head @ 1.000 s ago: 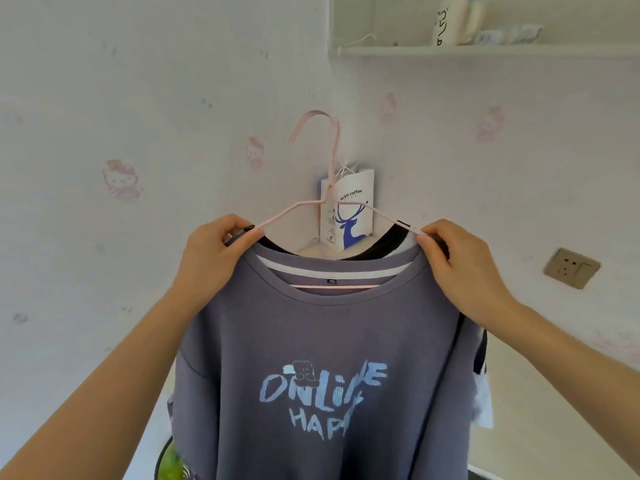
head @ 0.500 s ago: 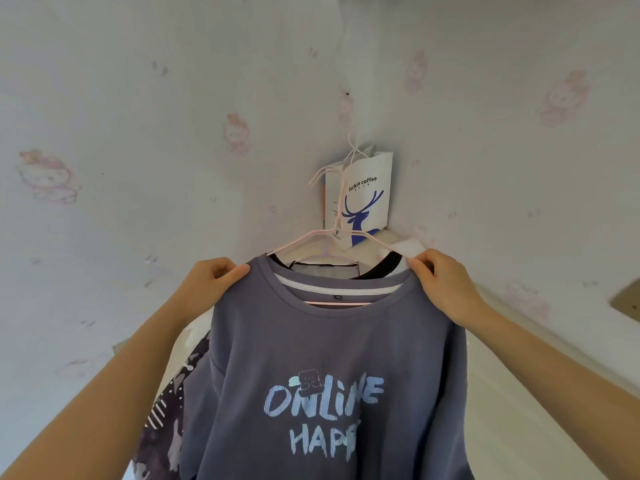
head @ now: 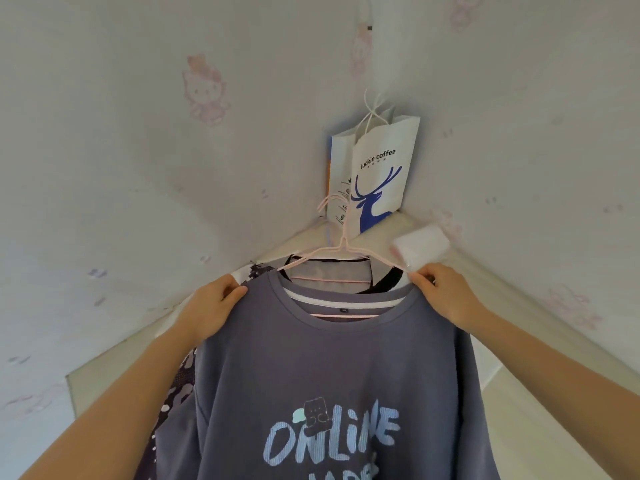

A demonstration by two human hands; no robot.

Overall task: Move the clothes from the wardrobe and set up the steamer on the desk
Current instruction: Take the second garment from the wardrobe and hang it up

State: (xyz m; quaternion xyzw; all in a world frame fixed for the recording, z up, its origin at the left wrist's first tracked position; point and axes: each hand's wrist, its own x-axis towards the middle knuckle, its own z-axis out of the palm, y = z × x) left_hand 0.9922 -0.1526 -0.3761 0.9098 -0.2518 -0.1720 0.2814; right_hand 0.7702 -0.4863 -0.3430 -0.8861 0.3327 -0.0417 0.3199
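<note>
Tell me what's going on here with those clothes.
A person is holding up a bunch of clothes on pink wire hangers, facing a wall corner. The left hand grips one shoulder of the front grey-purple ONLINE T-shirt, and the right hand pinches the other shoulder. A black garment and a dark patterned one hang behind it. A luckin coffee paper bag hangs in the corner just beyond the hanger hooks. No steamer is in view.

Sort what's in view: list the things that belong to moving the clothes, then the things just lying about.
Part of the job:
purple T-shirt, gripped at its shoulders by the left hand and right hand
pink hangers
black garment and patterned garment behind it

Just lying about:
coffee paper bag hanging in the corner
white wrapped bundle on the ledge
</note>
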